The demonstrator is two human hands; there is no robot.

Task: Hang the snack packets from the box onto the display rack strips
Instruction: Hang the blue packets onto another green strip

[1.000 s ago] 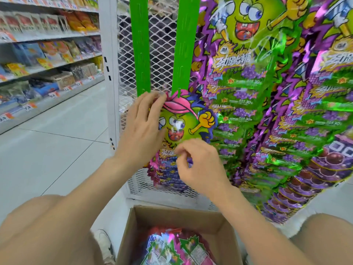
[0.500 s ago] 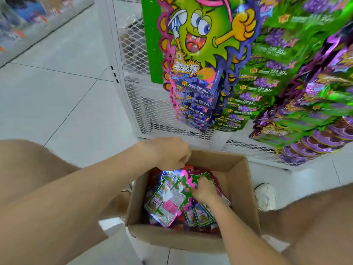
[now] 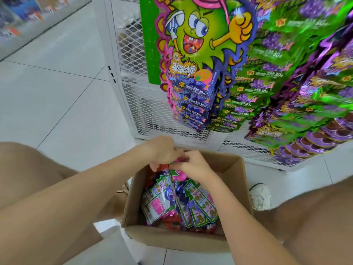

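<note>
A brown cardboard box stands on the floor between my knees, holding several shiny snack packets. My left hand and my right hand meet over the box's far side and pinch the top of a bunch of packets that hangs down from them, backs showing. Above, a green display strip carries a stack of packets with a green cartoon face. More green and purple packets hang to the right.
The strips hang on a white wire-mesh rack whose base runs just behind the box. White tiled floor spreads to the left, with store shelves far left. A white shoe sits right of the box.
My right hand has lifted from inside the box to join my left at the far rim, raising a bunch of packets. The view has tilted slightly closer.
</note>
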